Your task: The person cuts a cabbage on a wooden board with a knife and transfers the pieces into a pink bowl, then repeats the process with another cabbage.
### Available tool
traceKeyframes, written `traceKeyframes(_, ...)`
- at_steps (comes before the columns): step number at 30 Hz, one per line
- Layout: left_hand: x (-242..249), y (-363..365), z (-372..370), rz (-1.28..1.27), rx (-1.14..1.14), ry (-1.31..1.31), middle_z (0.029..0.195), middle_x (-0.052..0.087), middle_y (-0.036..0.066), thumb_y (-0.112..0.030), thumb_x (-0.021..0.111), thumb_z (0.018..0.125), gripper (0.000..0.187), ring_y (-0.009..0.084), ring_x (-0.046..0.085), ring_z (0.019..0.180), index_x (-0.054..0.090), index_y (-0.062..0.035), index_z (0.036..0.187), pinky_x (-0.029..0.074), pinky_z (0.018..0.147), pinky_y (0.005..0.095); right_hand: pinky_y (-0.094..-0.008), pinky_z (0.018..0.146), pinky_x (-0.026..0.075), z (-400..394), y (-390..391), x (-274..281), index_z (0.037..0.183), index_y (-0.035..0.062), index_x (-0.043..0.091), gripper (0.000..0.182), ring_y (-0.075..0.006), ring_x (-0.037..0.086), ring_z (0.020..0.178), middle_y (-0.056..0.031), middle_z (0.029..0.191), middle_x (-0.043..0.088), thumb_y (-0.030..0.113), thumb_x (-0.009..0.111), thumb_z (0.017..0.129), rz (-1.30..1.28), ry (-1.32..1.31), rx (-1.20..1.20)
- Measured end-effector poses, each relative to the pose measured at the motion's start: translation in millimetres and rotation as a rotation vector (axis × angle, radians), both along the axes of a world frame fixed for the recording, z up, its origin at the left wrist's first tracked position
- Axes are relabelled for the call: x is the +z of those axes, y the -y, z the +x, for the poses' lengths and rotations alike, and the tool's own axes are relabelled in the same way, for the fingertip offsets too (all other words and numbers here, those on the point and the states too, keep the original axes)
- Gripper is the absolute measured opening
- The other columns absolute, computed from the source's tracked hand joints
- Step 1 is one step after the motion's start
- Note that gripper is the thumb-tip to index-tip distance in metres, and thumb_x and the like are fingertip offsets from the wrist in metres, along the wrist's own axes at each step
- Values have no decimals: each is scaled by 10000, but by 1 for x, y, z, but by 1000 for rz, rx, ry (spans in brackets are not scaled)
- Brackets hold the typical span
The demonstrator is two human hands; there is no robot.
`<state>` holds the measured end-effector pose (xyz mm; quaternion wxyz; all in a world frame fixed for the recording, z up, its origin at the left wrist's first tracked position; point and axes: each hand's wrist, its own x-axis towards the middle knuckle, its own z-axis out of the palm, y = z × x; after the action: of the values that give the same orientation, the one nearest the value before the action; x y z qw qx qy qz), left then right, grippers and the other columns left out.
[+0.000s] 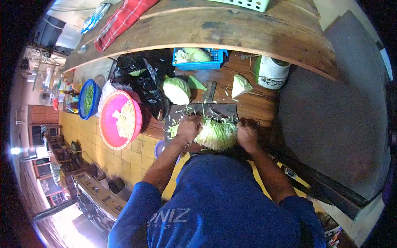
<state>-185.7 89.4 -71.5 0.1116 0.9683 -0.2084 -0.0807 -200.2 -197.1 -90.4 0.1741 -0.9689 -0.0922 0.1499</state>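
Observation:
A mound of finely cut cabbage [217, 135] lies on a dark cutting board [227, 109] in front of my body, with loose shreds scattered around it. My left hand [189, 129] is closed at the mound's left side, touching it; what the fingers hold is hidden. At the right side my right hand [248, 137] rests against the cabbage, its fingers dark and blurred. Behind the board sit a cut cabbage half [176, 91] and a smaller cabbage wedge [240, 86]. A flat dark metal piece [209, 91], perhaps a blade, lies between them.
To the left stand a pink basket [105, 131] with pale shreds and a blue basin [97, 98] of chopped greens. A blue basket [198, 65] holds cabbage behind black plastic bags [140, 76]. A white container [273, 74] is at right; a wooden shelf [215, 31] overhangs the back.

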Motion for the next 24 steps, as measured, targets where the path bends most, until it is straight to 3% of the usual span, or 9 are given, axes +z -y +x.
traceKeyframes(2, 14, 3, -6, -258, 258, -16, 1117, 640, 159, -261, 507, 920, 302, 312, 601, 1046, 644, -90, 1127, 467, 930, 404, -504, 700, 493, -11, -13, 1, 988, 70, 616, 200, -353, 644, 844, -172, 870, 642, 149, 478, 866, -84, 233, 51)
traceKeyframes(4, 35, 12, -4, -295, 363, -126, 1170, 623, 139, -273, 533, 916, 299, 287, 581, 1092, 645, -92, 1128, 447, 968, 421, -498, 752, 470, -11, -22, 13, 1000, 82, 622, 208, -336, 623, 906, -159, 914, 630, 160, 482, 868, -148, 287, 18)
traceKeyframes(6, 52, 32, -6, -439, 101, 77, 1200, 610, 126, -251, 582, 892, 284, 282, 557, 1126, 649, -106, 1128, 439, 979, 434, -493, 804, 447, -8, -26, 32, 1012, 94, 628, 215, -320, 603, 967, -147, 957, 617, 171, 487, 869, -206, 340, -20)
traceKeyframes(9, 66, 69, 0, -309, -261, 285, 1131, 644, 53, -216, 645, 819, 312, 261, 568, 1078, 660, -158, 1126, 431, 977, 389, -448, 797, 398, -1, -30, 52, 1009, 110, 645, 226, -291, 561, 955, -109, 960, 598, 180, 517, 836, -253, 278, 113)
traceKeyframes(14, 50, 63, 6, -109, -308, 180, 900, 661, 14, -161, 635, 734, 287, 187, 585, 902, 700, -146, 1013, 459, 871, 319, -430, 760, 395, -8, -25, 79, 989, 110, 657, 220, -276, 557, 921, -111, 934, 581, 173, 534, 817, -178, 354, 121)
traceKeyframes(17, 59, 50, 3, -101, -141, 146, 885, 656, 67, -115, 600, 734, 248, 255, 595, 890, 706, -120, 958, 492, 822, 363, -458, 796, 409, -15, -10, 87, 1022, 118, 653, 233, -301, 549, 963, -120, 996, 574, 168, 549, 819, -184, 254, 55)
traceKeyframes(18, 61, 43, 12, 120, -129, -23, 983, 650, 101, -185, 568, 861, 190, 256, 582, 971, 705, -89, 950, 460, 928, 338, -458, 796, 409, -18, -1, 84, 1022, 118, 653, 233, -301, 549, 963, -120, 996, 574, 168, 549, 819, -188, 250, 55)
traceKeyframes(22, 79, 23, 10, 20, 195, 10, 993, 661, 123, -188, 577, 846, 215, 271, 611, 962, 701, -74, 980, 480, 894, 372, -520, 882, 405, -31, 28, 61, 1107, 128, 620, 320, -349, 540, 1024, -146, 1038, 562, 183, 597, 792, -176, 175, -107)
traceKeyframes(24, 76, 38, 9, -150, 101, 76, 991, 663, 125, -180, 585, 845, 217, 276, 612, 955, 695, -71, 996, 474, 901, 377, -522, 850, 405, -33, 33, 52, 1081, 140, 641, 301, -332, 544, 1004, -138, 1030, 568, 188, 602, 787, -227, 163, -56)
